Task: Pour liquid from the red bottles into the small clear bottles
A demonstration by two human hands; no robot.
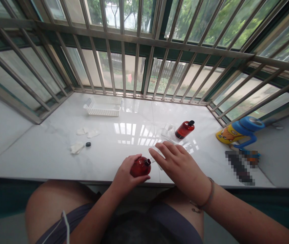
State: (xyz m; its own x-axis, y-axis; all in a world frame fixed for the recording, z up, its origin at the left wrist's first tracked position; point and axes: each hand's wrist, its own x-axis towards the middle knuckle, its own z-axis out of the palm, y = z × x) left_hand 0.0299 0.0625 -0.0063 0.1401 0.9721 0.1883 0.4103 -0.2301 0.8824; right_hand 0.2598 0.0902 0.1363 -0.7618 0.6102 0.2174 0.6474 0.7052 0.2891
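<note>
My left hand (128, 173) is wrapped around a round-shouldered, translucent red-brown bottle (137, 167) with a dark neck, thumb on the near side and fingers on the far side. This bottle is at the front edge of the glossy white marbled counter (45, 157). My right hand (177, 166) is just to its right, palm down, fingers extended and slightly apart; I cannot tell whether they touch anything beneath.

Beyond my right hand is a second translucent red-brown bottle with a black top (184, 130), with crumpled clear plastic (169, 132) just beside it. Left of my hands I record a small round black cap (88, 144) near a crumpled white scrap (77, 148). A white perforated plastic basket (104, 112) sits farther back. A yellow-and-blue handled flask (233, 133) is at the right.
</note>
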